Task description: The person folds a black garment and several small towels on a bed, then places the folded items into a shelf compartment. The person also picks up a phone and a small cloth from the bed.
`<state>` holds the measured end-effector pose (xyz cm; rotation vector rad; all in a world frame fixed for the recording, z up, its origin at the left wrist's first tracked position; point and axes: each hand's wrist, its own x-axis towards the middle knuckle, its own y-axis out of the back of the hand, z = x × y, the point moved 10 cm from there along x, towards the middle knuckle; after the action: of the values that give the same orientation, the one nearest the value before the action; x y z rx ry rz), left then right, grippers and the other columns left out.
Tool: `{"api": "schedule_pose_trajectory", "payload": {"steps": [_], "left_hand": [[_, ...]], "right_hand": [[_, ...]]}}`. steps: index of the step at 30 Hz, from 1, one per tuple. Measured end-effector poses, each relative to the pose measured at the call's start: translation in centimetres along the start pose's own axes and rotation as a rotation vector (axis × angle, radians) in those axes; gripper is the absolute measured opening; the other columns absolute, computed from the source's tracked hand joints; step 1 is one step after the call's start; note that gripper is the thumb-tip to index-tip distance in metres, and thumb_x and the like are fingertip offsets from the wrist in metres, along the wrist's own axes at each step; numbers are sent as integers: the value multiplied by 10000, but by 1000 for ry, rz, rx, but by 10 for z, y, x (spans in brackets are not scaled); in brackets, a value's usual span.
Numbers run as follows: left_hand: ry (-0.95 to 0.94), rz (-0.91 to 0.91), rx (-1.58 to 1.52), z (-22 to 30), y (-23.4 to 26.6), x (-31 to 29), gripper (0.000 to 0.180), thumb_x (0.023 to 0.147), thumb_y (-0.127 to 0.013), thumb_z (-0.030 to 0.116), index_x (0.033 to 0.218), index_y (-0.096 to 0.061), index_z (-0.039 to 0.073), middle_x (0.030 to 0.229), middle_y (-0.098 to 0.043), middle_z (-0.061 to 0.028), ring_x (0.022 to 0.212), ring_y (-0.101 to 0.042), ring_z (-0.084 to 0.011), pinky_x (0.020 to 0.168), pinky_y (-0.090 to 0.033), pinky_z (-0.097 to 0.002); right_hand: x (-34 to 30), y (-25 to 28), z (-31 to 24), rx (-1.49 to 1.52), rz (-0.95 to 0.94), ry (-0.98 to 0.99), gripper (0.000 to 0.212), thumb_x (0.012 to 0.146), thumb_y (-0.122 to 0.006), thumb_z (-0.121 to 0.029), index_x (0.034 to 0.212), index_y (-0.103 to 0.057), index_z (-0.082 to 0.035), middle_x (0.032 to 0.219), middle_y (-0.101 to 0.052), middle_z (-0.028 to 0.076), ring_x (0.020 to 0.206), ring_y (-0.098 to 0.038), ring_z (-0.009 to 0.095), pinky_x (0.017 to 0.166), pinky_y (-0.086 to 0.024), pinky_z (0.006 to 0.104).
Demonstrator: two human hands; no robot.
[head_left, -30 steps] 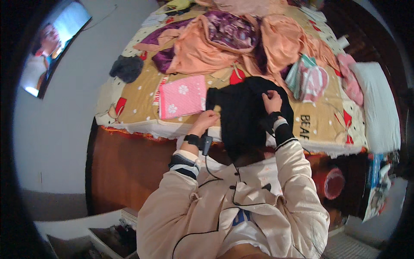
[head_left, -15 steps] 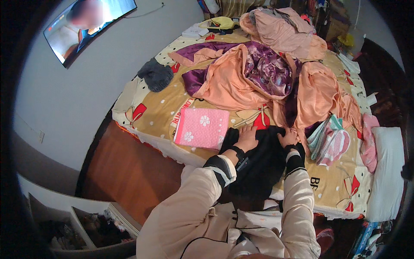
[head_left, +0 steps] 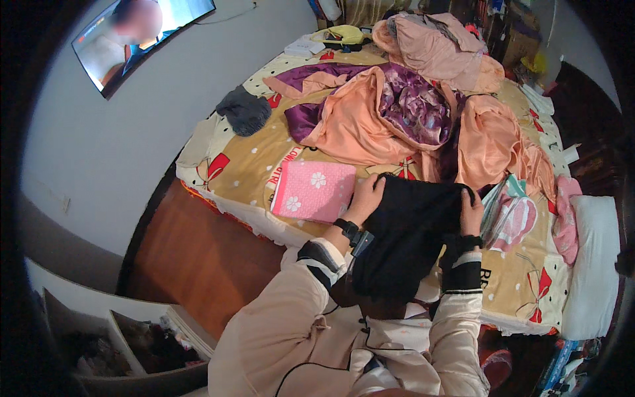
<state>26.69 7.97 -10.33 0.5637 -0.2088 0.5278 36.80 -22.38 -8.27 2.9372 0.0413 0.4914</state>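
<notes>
A black garment (head_left: 411, 231) is stretched between my hands at the near edge of the bed, its lower part hanging toward me. My left hand (head_left: 366, 198) grips its far left corner, fingers curled over the cloth. At the opposite corner my right hand (head_left: 470, 213) is closed on the fabric, thumb on the near side. Just left of my left hand lies a pink folded cloth (head_left: 316, 192) with white flowers. Beside my right hand sits a crumpled striped cloth (head_left: 512, 215) in pink, white and green. What kind of garment the black one is, I cannot tell.
Across the bed (head_left: 254, 192) spreads a peach and purple quilt (head_left: 370, 126), with a pink heap of bedding (head_left: 436, 49) behind it. A grey cloth (head_left: 245, 111) lies at the left, a white pillow (head_left: 591, 264) at the right. An open drawer (head_left: 126, 337) stands lower left.
Both hands have gone from lying flat on the black garment to gripping its far corners. They have moved apart, and the cloth is now lifted and spread wider.
</notes>
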Motion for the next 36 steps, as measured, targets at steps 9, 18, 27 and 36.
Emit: {"api": "schedule_pose_trajectory", "payload": {"steps": [9,18,27,36], "left_hand": [[-191,271,-84,68,105,-26,243,868,-519,194,985,-571,-12,907,-613,-204,853,-576,-378,729,-463,-378],[-151,-306,-320,123,106,-77,309,884,-536,262,981,-597,-25,845,-615,-61,795,-546,-134,724,-438,-277],[372,-563,-1315,93,107,-133,202,861,-535,74,1058,-531,28,1016,-586,-59,928,-581,-162,816,-474,-278],[232,-554,-1110,97,104,-140,267,831,-487,-2,1098,-498,4,984,-563,-57,867,-555,-141,801,-455,-260]], "right_hand": [[-44,39,-113,-73,-77,197,246,920,-499,-205,934,-577,29,823,-569,5,780,-486,76,722,-395,205],[-87,67,-141,-89,28,200,270,929,-474,-248,905,-552,10,846,-527,9,814,-460,103,757,-376,230],[-177,53,-113,93,-434,-231,104,840,-607,-163,806,-558,-78,743,-498,-65,695,-445,36,622,-351,189],[-176,98,-141,139,60,19,90,847,-609,-138,851,-578,-53,789,-501,-62,740,-444,43,674,-351,179]]}}
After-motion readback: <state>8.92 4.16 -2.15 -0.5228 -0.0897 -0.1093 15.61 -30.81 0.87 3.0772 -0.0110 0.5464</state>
